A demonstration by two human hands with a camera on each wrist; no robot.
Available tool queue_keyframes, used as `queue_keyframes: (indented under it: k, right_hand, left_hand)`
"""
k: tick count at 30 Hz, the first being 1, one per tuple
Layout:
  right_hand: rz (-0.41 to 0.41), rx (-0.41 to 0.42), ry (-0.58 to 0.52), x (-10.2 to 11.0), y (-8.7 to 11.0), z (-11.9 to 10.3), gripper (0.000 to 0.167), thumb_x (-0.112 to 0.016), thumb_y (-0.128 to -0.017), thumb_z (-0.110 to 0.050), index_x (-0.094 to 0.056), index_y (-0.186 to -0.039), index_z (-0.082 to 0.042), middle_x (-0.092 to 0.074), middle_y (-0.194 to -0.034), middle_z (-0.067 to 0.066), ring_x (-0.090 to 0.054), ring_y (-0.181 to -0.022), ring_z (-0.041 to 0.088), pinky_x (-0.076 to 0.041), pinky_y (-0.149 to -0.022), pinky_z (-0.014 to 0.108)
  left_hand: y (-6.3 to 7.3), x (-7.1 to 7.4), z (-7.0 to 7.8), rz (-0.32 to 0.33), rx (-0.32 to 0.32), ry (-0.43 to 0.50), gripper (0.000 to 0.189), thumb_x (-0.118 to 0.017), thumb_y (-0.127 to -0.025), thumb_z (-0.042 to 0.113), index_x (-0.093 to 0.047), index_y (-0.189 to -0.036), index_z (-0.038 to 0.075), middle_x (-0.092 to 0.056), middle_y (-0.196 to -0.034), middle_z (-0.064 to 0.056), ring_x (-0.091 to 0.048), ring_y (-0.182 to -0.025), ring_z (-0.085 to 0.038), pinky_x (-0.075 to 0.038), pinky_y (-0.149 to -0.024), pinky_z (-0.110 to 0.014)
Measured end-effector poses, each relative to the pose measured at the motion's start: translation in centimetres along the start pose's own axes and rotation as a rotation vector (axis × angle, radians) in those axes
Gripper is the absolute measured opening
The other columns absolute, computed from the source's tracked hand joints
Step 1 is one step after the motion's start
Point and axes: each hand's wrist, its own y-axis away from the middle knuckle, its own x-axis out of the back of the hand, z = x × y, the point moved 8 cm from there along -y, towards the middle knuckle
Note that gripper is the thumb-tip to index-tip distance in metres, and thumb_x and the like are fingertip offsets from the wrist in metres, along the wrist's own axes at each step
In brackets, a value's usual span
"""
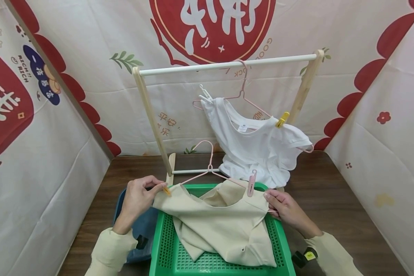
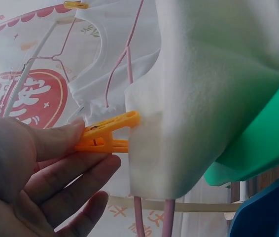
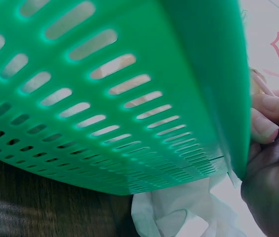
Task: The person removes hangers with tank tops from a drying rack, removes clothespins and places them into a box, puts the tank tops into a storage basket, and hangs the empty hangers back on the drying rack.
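My left hand (image 1: pixel 138 199) pinches an orange clothespin (image 2: pixel 105 132) between thumb and fingers. The tips of the clothespin are on the left shoulder of a beige shirt (image 1: pixel 220 222). Inside that shirt is a pink hanger (image 1: pixel 210 167), its hook upright and off the rod; its end pokes out below the cloth in the left wrist view. On the right shoulder sits a pink clothespin (image 1: pixel 251 184). At that side my right hand (image 1: pixel 288 211) grips the shirt's shoulder edge by the hanger's end; the basket rim partly hides these fingers in the right wrist view.
The shirt lies over a green basket (image 1: pixel 283 245). Behind it stands a wooden rack with a white rod (image 1: pixel 193 68), where a white shirt (image 1: pixel 252 142) hangs on another pink hanger with white and yellow clothespins. A blue bin (image 1: pixel 146 234) stands left of the basket.
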Motion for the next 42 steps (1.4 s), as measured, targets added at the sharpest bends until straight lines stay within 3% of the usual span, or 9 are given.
queue_keyframes:
  k: [3, 8, 16, 27, 36, 42]
  right_hand:
    - [-0.001, 0.002, -0.005, 0.0, 0.0, 0.0, 0.023, -0.034, -0.108, -0.004, -0.052, -0.1, 0.009, -0.034, -0.059, 0.016, -0.031, -0.044, 0.029, -0.027, -0.034, 0.034]
    - [-0.001, 0.01, -0.003, 0.1, 0.0, -0.1, 0.024, -0.034, -0.108, -0.003, -0.052, -0.101, 0.009, -0.035, -0.059, 0.016, -0.031, -0.044, 0.029, -0.027, -0.034, 0.034]
    - [-0.005, 0.033, 0.0, 0.0, -0.1, -0.3, 0.024, -0.033, -0.107, -0.002, -0.053, -0.1, 0.009, -0.035, -0.058, 0.015, -0.031, -0.043, 0.029, -0.027, -0.034, 0.033]
    - [-0.004, 0.041, -0.009, 0.0, -0.2, -0.4, 0.024, -0.033, -0.107, -0.003, -0.053, -0.101, 0.01, -0.035, -0.057, 0.015, -0.03, -0.042, 0.028, -0.027, -0.033, 0.032]
    - [0.002, 0.036, 0.0, 0.1, -0.1, -0.2, 0.024, -0.033, -0.107, -0.002, -0.053, -0.101, 0.01, -0.035, -0.058, 0.015, -0.031, -0.042, 0.028, -0.027, -0.033, 0.033]
    - [0.005, 0.021, 0.007, 0.1, 0.0, -0.1, 0.023, -0.034, -0.107, -0.003, -0.053, -0.101, 0.009, -0.035, -0.058, 0.015, -0.032, -0.043, 0.028, -0.028, -0.034, 0.034]
  left_hand:
    - [0.0, 0.4, -0.1, 0.031, -0.01, 0.025, 0.007, -0.079, -0.086, 0.021, -0.077, -0.084, 0.014, -0.077, -0.083, 0.0, -0.064, -0.066, -0.013, -0.03, -0.046, -0.024]
    - [-0.1, 1.1, -0.2, 0.088, -0.021, 0.039, 0.005, -0.08, -0.085, 0.019, -0.077, -0.086, 0.015, -0.077, -0.082, 0.0, -0.064, -0.066, -0.013, -0.026, -0.044, -0.025]
    - [-0.1, 1.7, -0.5, 0.088, 0.038, 0.035, 0.012, -0.078, -0.087, 0.022, -0.076, -0.093, 0.012, -0.077, -0.083, -0.002, -0.07, -0.09, -0.022, -0.047, -0.071, -0.034]
    - [0.4, 2.0, -1.0, 0.05, 0.113, 0.038, 0.025, -0.075, -0.09, 0.027, -0.072, -0.103, 0.006, -0.076, -0.093, -0.012, -0.067, -0.1, -0.031, -0.047, -0.091, -0.053]
    - [1.2, 3.2, -1.5, 0.108, 0.134, 0.035, 0.026, -0.074, -0.09, 0.028, -0.073, -0.105, 0.007, -0.076, -0.093, -0.012, -0.066, -0.101, -0.03, -0.046, -0.086, -0.046]
    - [1.7, 3.5, -2.0, 0.105, 0.161, 0.043, 0.03, -0.074, -0.091, 0.029, -0.071, -0.108, 0.005, -0.075, -0.097, -0.016, -0.064, -0.106, -0.034, -0.041, -0.097, -0.059]
